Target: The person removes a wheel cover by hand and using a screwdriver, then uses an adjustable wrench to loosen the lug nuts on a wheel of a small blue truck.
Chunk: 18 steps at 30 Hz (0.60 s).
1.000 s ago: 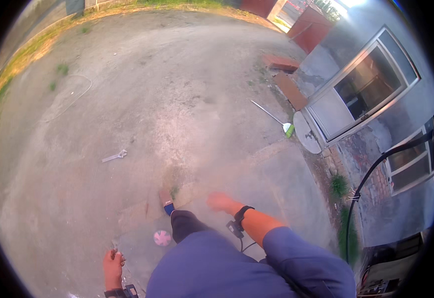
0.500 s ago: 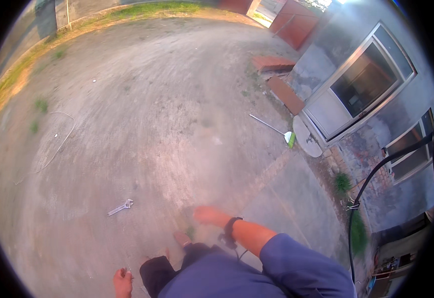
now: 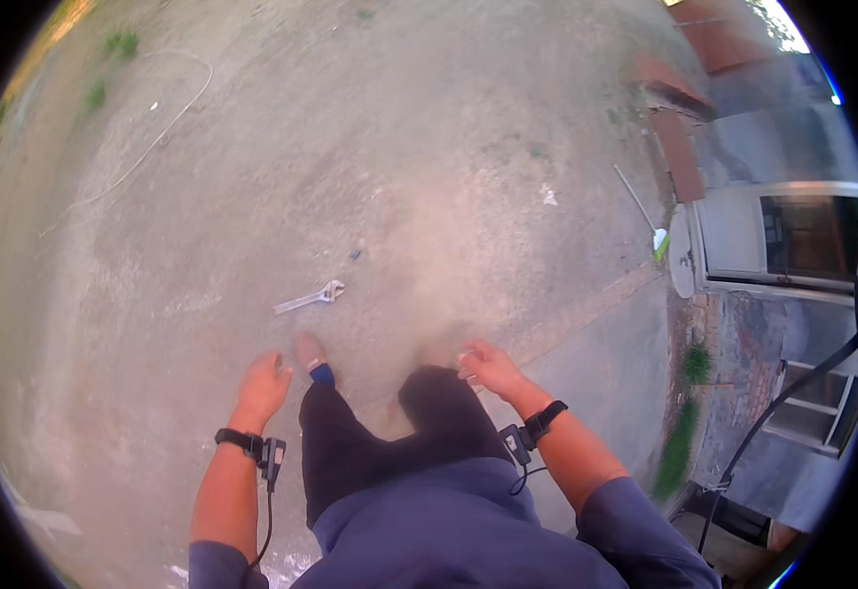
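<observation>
One adjustable wrench (image 3: 309, 297), head view, lying flat on bare ground (image 3: 429, 226), just ahead of the left shoe (image 3: 309, 348). Long axis slants: plain handle end near and left, jawed end farther out and right. From left hand (image 3: 265, 385) it lies ahead and a little right; from right hand (image 3: 489, 366), ahead and well left. Left hand nearer; neither touches it. Left hand half open, fingers loosely bent, nothing seen in it. Right hand likewise part-curled over the right knee side, slightly blurred, no held thing visible.

Count: wrench, one; small dark object (image 3: 355, 253), one, just beyond the jawed end, kind unclear; broom (image 3: 661, 243), one, far right; pale cord (image 3: 176, 120), one, far left; black wrist straps (image 3: 238, 440), two.
</observation>
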Available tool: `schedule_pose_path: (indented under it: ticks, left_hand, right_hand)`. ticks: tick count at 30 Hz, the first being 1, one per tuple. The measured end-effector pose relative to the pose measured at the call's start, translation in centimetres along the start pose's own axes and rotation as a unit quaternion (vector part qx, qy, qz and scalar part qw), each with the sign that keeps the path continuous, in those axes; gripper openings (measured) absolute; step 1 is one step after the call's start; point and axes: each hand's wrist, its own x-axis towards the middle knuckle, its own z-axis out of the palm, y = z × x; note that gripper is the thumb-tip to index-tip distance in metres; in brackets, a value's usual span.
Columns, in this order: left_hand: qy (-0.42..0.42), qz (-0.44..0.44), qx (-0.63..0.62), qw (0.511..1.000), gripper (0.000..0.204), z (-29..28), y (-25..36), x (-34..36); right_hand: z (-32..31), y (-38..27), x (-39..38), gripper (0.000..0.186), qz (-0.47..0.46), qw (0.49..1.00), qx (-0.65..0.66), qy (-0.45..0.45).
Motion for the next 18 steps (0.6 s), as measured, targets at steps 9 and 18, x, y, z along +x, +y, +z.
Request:
schedule_pose_path:
  ticks: [9, 18]
  left_hand:
    - [-0.069, -0.019, 0.109, 0.991, 0.035, 9.9, -8.7, 17.9]
    - [-0.112, -0.041, 0.22, 0.968, 0.034, 25.0, -16.5, 33.1]
  right_hand:
    - [8.1, 1.1, 12.7, 0.041, -0.008, 0.989, 0.125, -0.076]
    - [4.9, -1.0, 21.8, 0.04, 0.067, 0.948, 0.284, -0.126]
